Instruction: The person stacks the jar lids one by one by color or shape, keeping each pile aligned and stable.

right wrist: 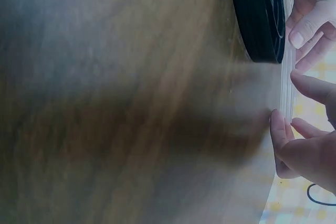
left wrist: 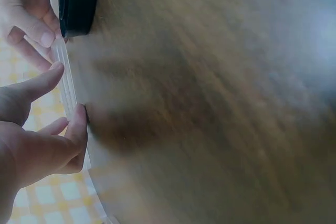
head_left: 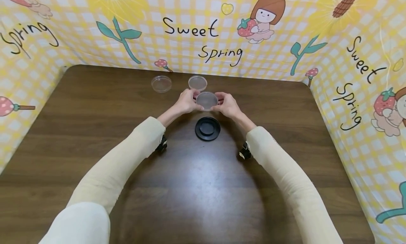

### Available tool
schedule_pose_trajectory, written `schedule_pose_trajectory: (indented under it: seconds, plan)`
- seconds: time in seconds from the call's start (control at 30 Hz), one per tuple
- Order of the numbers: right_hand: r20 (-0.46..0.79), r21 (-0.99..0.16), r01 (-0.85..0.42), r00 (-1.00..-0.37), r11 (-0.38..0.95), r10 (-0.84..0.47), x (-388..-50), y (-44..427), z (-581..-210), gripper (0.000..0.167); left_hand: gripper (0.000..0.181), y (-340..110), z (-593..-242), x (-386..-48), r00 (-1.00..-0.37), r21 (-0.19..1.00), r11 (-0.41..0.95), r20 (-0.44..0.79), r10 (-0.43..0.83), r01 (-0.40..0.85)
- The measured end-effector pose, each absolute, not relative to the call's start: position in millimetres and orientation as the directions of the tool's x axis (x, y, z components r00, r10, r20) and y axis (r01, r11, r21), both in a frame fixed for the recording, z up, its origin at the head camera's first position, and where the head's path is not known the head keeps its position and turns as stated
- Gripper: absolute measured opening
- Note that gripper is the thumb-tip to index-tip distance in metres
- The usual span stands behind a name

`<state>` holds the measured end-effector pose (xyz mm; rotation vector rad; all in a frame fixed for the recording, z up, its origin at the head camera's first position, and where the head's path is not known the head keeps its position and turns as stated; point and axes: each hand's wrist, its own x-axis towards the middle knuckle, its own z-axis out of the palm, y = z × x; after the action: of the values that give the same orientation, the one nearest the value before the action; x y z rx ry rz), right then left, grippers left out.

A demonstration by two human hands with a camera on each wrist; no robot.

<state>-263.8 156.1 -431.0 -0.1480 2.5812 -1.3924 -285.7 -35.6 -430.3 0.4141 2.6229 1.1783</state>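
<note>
Both hands hold a clear, shallow petri dish point(head_left: 207, 101) by its opposite sides at the middle of the far part of the table. My left hand point(head_left: 187, 101) grips its left edge and my right hand point(head_left: 229, 105) its right edge, with thumbs on the near side. In the left wrist view, the petri dish point(left wrist: 67, 85) appears edge-on between the fingers. The right wrist view likewise shows the petri dish point(right wrist: 286, 90) edge-on. I cannot tell whether it touches the table. Just nearer stands a black round base point(head_left: 207, 129) with a raised ring in its centre.
Behind the held dish lies another clear petri dish point(head_left: 197, 82), and a further clear dish point(head_left: 161, 84) sits to its left. The brown wooden table point(head_left: 203, 194) ends at a yellow checked cloth point(head_left: 177, 46) hung at the back and sides.
</note>
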Motion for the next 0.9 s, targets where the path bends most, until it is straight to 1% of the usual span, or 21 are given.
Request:
schedule_pose_trajectory:
  seconds: [0.6, 0.8, 0.9]
  plan:
    - [-0.142, -0.836, 0.016, -0.972, 0.548, -0.188, -266.5, 155.6, -433.5, 0.061, 0.066, -37.1, -434.3, -281.1, -0.940, 0.762, 0.630, -0.088, 0.330, 0.150]
    - [-0.126, -0.842, 0.007, -0.975, 0.540, -0.185, -265.9, 156.9, -434.7, 0.060, 0.066, -35.5, -435.2, -281.4, -0.938, 0.746, 0.643, -0.075, 0.339, 0.173]
    - [-0.129, -0.852, 0.009, -0.973, 0.524, -0.192, -265.5, 157.1, -436.2, 0.061, 0.066, -37.0, -436.2, -280.6, -0.937, 0.764, 0.626, -0.085, 0.339, 0.157]
